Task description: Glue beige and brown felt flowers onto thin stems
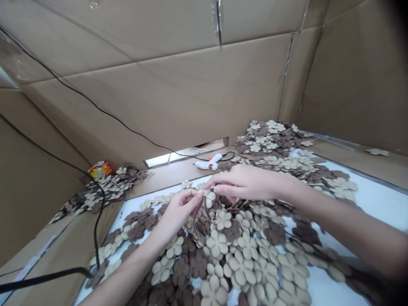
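Observation:
My left hand (181, 208) is closed in a pinch on a beige felt flower (208, 198). A thin brown strip (196, 219) hangs in a loop below that flower, its upper end hidden by my fingers. Over the flower, my right hand (242, 182) has its fingers stretched out, the tips at or near the petals. Whether those tips touch the flower I cannot tell. Beneath both hands lie loose beige flowers (217, 242) and brown flowers (198, 264), overlapping in a thick layer.
A white glue gun (208, 162) with a black cord (117, 121) lies beyond my hands. More flowers are heaped at the back right (270, 138) and left, near an orange box (100, 169). Cardboard walls (178, 93) enclose the white work surface (379, 199).

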`<state>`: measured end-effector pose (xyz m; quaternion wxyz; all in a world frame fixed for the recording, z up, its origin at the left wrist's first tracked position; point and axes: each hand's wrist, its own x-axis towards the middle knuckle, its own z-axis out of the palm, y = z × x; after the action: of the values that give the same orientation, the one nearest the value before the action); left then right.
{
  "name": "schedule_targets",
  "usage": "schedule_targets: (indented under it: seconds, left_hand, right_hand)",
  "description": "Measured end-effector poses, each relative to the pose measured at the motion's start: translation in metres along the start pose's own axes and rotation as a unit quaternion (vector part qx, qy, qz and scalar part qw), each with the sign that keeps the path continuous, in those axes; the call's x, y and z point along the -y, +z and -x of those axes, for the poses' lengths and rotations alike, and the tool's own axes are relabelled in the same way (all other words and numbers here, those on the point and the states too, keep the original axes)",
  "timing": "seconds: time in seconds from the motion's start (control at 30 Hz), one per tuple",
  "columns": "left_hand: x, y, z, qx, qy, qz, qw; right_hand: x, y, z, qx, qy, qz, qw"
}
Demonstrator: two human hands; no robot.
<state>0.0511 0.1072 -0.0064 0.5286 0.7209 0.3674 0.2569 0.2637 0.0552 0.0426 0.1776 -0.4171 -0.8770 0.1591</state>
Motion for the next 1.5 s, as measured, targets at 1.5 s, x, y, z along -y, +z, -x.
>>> schedule_targets:
  seconds: [1.5]
  left_hand:
    - [0.003,0.004,0.003,-0.046,0.014,0.091,0.995]
  right_hand:
    - [-0.006,0.021,-0.007,0.008,0.075,-0.147,0.986]
